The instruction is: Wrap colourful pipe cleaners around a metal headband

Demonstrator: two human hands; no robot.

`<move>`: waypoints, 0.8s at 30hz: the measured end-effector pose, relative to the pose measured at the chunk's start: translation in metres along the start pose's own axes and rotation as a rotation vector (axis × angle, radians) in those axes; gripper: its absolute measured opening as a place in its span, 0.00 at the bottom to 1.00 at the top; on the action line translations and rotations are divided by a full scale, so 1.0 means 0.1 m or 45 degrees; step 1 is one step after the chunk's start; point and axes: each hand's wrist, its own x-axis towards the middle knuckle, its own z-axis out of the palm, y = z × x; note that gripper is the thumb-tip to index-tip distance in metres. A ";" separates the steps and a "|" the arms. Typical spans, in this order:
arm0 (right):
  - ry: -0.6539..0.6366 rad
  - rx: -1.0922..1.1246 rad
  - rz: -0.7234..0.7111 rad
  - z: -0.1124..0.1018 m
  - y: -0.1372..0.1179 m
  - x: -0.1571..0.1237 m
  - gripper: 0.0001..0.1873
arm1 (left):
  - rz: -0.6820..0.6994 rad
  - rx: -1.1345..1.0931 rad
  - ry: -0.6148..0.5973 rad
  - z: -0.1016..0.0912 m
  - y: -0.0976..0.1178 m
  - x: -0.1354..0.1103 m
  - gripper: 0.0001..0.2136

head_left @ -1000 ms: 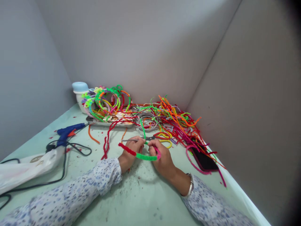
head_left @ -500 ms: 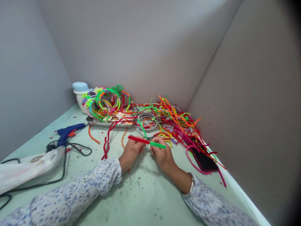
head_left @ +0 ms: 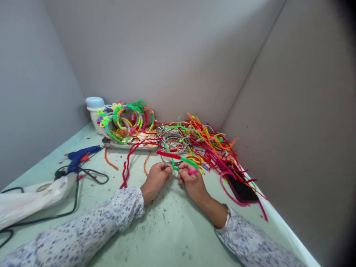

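Note:
My right hand (head_left: 191, 182) pinches a headband (head_left: 169, 154) wrapped in red, green and pink pipe cleaner. Its red stretch points left, and the green part curves round above my fingers to a pink end. A loose green pipe cleaner (head_left: 174, 165) hangs at the band between my hands. The fingers of my left hand (head_left: 155, 181) are closed at the lower end of this green strand; the exact grip is partly hidden. Just behind the band lie scissors with yellow handles (head_left: 198, 159), partly covered.
Finished pipe-cleaner headbands (head_left: 130, 115) rest on a metal tray (head_left: 133, 148) of pale discs. Wire hoops (head_left: 174, 142) and a pipe-cleaner heap (head_left: 211, 137) lie behind. A phone (head_left: 243, 189) is right; a blue glue gun (head_left: 76, 159), its cord and a plastic bag (head_left: 41, 198) are left.
The headband has turned in my right hand, so its curved green part and pink end now show. Its red end has risen and the loose green strand has dropped toward my left fingers.

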 end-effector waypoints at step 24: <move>0.017 0.019 -0.004 -0.01 -0.05 0.02 0.05 | 0.340 0.115 0.002 -0.01 -0.11 0.02 0.08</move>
